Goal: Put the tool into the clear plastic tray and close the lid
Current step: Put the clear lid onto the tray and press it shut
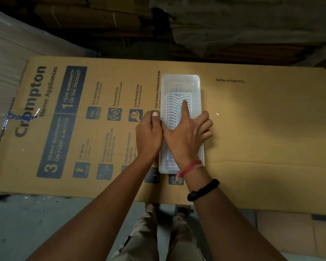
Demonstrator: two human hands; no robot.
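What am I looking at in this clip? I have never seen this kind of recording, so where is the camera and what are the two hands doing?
There is no machine here: a person wears one camera on the head, looking down at their own bare arms. A large printed cardboard box lies flat as the work surface. On it rests a long clear plastic tray with its lid down; a white ribbed insert shows through it. The left hand grips the tray's left edge. The right hand lies on top, index finger stretched along the lid, pressing it. Any tool inside cannot be made out.
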